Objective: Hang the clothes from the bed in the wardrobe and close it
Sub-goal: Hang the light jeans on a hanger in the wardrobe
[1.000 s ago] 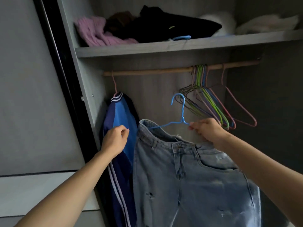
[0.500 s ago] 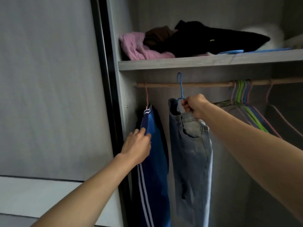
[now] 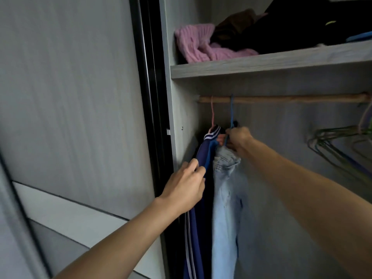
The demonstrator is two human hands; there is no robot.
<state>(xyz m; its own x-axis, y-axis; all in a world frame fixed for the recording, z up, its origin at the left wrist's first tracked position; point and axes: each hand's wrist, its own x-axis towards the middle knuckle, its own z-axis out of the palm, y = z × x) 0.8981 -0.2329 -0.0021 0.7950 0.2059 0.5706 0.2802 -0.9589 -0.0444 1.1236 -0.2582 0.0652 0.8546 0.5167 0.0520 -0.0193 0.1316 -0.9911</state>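
Observation:
Light blue jeans (image 3: 226, 198) hang from a blue hanger (image 3: 231, 111) hooked over the wooden rail (image 3: 291, 99) inside the open wardrobe. My right hand (image 3: 236, 140) grips that hanger just above the jeans' waistband. Left of them a blue jacket (image 3: 203, 156) with white stripes hangs on a pink hanger (image 3: 212, 112). My left hand (image 3: 186, 188) pinches the jacket's front edge and holds it against the wardrobe's side wall.
A grey sliding door (image 3: 70, 97) with a black edge stands at the left. The shelf (image 3: 261, 63) above the rail carries a pink knit (image 3: 198, 44) and dark clothes. Several bare hangers (image 3: 342, 146) bunch at the rail's right end.
The blue hanger with the jeans has slid left along the rail, close beside the jacket. My left hand has closed on the jacket's edge. The view has shifted left and nearer.

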